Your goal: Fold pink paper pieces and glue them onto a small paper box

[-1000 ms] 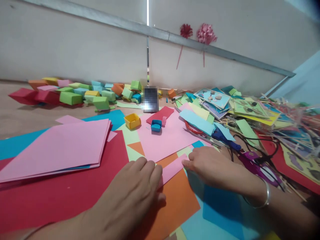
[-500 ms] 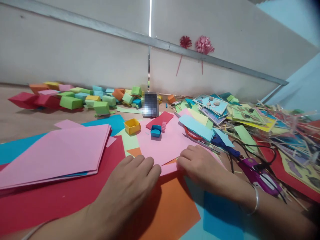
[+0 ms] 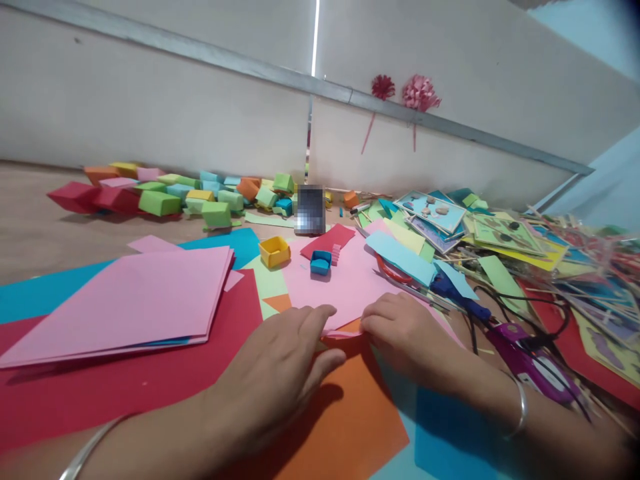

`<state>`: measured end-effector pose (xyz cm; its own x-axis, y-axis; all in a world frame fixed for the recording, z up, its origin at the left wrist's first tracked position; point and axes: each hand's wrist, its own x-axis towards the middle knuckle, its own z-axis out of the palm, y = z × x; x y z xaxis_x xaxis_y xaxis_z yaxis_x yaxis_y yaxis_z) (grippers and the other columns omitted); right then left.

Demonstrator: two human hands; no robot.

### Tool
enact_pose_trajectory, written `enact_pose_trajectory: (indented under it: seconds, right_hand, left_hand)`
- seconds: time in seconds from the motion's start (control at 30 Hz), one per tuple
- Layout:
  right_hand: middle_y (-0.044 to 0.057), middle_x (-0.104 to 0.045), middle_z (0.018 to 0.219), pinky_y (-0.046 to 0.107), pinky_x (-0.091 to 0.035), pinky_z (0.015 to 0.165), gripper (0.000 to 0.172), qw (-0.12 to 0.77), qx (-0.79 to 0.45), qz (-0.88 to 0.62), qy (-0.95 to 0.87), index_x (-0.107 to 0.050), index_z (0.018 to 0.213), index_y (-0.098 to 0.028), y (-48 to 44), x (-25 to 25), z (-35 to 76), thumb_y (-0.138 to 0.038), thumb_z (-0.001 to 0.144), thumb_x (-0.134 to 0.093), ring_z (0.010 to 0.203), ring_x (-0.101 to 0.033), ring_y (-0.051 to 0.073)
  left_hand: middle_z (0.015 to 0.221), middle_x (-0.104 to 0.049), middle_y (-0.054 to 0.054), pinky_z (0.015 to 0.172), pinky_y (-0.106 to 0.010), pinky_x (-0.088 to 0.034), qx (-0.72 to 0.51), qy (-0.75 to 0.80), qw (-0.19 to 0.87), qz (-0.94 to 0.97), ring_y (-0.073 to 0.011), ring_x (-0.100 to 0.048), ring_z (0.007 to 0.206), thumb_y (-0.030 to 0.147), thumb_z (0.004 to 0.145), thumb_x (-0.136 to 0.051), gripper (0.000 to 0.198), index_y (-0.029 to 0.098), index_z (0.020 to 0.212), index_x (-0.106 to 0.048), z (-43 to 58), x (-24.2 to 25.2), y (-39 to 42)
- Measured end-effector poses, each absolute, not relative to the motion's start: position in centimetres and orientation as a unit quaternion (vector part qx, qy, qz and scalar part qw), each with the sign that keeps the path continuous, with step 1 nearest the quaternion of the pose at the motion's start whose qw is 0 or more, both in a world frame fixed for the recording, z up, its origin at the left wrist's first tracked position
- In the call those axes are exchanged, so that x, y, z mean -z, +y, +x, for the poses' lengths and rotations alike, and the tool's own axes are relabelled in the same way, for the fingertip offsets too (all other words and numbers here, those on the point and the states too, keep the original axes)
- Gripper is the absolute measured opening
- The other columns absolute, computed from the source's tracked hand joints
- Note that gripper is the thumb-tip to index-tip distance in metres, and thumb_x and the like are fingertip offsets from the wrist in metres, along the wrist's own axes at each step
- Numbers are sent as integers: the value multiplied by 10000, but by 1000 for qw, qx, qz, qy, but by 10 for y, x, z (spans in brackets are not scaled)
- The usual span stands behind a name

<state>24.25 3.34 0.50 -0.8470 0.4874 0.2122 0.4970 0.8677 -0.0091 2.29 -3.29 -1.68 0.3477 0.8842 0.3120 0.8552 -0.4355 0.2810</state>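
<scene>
A narrow pink paper strip (image 3: 345, 334) lies between my two hands, above a sheet of orange paper (image 3: 350, 407). My right hand (image 3: 407, 333) is closed on the strip's right end, fingers curled over it. At the other end, my left hand (image 3: 285, 363) has its thumb apart from its fingers; its fingertips are beside the strip, and I cannot tell whether they touch it. Beyond the hands, a small blue paper box (image 3: 321, 263) rests on pink paper (image 3: 325, 300), with a yellow paper box (image 3: 275, 252) to its left.
Stacked pink sheets (image 3: 130, 293) lie on red paper (image 3: 145, 393) at left. Several folded paper boxes (image 3: 160, 203) line the wall. A phone-like blurred object (image 3: 310, 210) stands behind. At right are red-handled scissors (image 3: 393, 270), a purple glue gun (image 3: 533, 363) with its cord, and cluttered paper and sticks.
My left hand has opened from a closed grip, its thumb moving away from the fingers. My right hand stays on the strip. The view has shifted slightly left.
</scene>
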Motion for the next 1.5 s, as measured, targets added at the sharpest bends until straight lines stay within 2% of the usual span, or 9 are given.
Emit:
enact_pose_trajectory:
  seconds: [0.13,0.3,0.47,0.63,0.77,1.0,1.1,1.27,1.5]
  right_hand:
    - [101,-698,943,319,-423,717,94,119,7,-256,-959,-664,927,-154,35,-6,242,-177,900,-576,868,-608,207]
    - [136,-695,1085,378,-481,760,336,119,-23,-262,-958,-618,1167,-135,36,-6,240,-269,863,-665,977,-630,260]
    - [160,-687,1146,389,-495,832,394,106,-103,-292,-945,-570,1249,-110,33,-12,239,-295,904,-615,1029,-636,253]
    - [154,-697,1123,382,-486,813,353,100,-114,-297,-943,-579,1237,-118,33,-14,239,-277,922,-583,1007,-645,257]
    - [179,-675,1150,383,-478,839,516,128,-115,-256,-951,-559,1252,-97,31,-12,237,-417,862,-666,1050,-620,273]
    - [104,-721,986,288,-469,760,216,181,-176,-297,-921,-655,1075,-134,31,-11,237,-224,954,-502,876,-647,179]
    - [78,-728,963,255,-462,730,200,169,-248,-319,-899,-675,1039,-150,33,-16,237,-224,947,-513,831,-642,148]
    - [63,-722,982,256,-454,746,212,141,-302,-323,-886,-686,1069,-165,36,-19,238,-196,907,-554,849,-626,147]
    - [52,-727,972,255,-459,726,216,134,-322,-355,-867,-695,1046,-169,36,-18,238,-182,865,-578,831,-635,150]
  left_hand:
    - [1032,-702,-139,735,-430,-543,-230,523,13,821,-271,-665,907,304,995,-264,396,149,1243,-532,19,25,-27]
    - [1047,-685,-119,769,-423,-542,-246,523,28,815,-253,-649,915,287,982,-296,372,168,1239,-537,19,25,-28]
    - [1136,-653,-102,827,-395,-521,-287,521,56,802,-241,-615,1015,149,885,-370,396,202,1260,-485,20,24,-31]
    - [1114,-658,-83,821,-382,-516,-320,533,82,779,-227,-617,1007,106,818,-371,415,219,1193,-508,20,21,-28]
    - [1041,-669,-82,793,-388,-523,-306,553,132,763,-228,-623,957,152,818,-381,315,197,1071,-563,21,11,-27]
    - [1064,-704,-99,849,-453,-520,-229,567,177,771,-263,-638,1001,140,785,-365,420,186,1107,-630,18,13,-26]
    - [1134,-709,-113,880,-460,-524,-206,580,209,760,-279,-647,1046,189,808,-396,433,184,1173,-629,18,9,-28]
    - [1184,-711,-111,878,-438,-538,-206,593,281,726,-293,-659,1073,471,923,-336,491,199,1165,-665,22,-5,-29]
    - [1096,-739,-86,844,-368,-524,-200,573,320,727,-252,-673,1004,377,922,-348,419,206,1102,-685,22,-4,-22]
